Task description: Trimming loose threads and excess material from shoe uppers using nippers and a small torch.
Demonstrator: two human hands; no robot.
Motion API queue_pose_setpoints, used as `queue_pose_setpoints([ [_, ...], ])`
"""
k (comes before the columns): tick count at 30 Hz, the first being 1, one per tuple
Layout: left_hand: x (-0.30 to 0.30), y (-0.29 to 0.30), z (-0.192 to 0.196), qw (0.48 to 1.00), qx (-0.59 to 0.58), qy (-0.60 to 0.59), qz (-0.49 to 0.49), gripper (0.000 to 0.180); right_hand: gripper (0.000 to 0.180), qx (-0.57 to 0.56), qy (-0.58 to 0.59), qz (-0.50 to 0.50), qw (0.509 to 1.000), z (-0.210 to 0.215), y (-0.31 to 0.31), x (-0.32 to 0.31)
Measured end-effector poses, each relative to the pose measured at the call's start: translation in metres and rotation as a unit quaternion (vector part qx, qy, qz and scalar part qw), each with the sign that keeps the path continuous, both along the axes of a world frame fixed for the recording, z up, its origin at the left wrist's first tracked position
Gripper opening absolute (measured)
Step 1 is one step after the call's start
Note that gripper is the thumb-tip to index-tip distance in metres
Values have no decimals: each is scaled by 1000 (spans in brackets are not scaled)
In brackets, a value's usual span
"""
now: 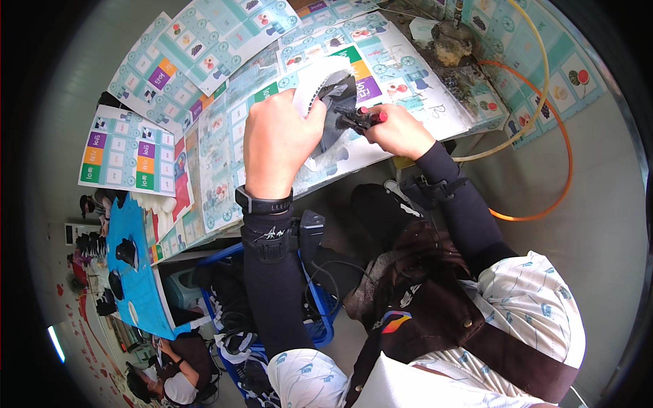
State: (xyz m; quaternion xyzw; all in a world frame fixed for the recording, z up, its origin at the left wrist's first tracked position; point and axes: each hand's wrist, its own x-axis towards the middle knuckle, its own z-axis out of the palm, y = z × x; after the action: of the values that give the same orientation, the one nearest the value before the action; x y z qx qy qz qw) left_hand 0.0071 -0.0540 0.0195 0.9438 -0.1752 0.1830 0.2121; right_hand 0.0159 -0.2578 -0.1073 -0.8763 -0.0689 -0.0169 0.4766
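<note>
Over the paper-covered table, my left hand [280, 136] is closed round a shoe [335, 112] with a white sole and a dark grey upper. The shoe is tilted, and part of it is hidden behind my fingers and thumb. My right hand [403, 132] grips a small black tool with red handle ends [367, 119], which looks like pliers. Its dark front end lies against the upper, close to the shoe's opening. I cannot make out what its tip touches.
Printed sheets [224, 41] cover the worktable [408, 88]. Cables, one an orange hose [568, 163], loop down at the right. Below the table stands a blue crate [330, 326] with dark shoes. A blue-topped table [139, 272] holds several shoes; a person [177, 374] sits nearby.
</note>
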Motion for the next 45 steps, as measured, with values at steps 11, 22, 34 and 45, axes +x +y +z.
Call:
queue_pose_setpoints([
  [11,-8,10,-6,1000,-21,-9,4,29,24,-1,5,9,1000,-7,4,9],
  [22,-11,12,-11,999,-26,-33,-4,27,25,31,33,32,998,0,9,3],
  [34,-13,25,-6,996,-51,15,-67,35,24,24,59,46,997,-7,4,4],
  [45,-17,24,-13,995,-58,-12,-77,36,22,-41,-46,41,997,-8,5,7],
])
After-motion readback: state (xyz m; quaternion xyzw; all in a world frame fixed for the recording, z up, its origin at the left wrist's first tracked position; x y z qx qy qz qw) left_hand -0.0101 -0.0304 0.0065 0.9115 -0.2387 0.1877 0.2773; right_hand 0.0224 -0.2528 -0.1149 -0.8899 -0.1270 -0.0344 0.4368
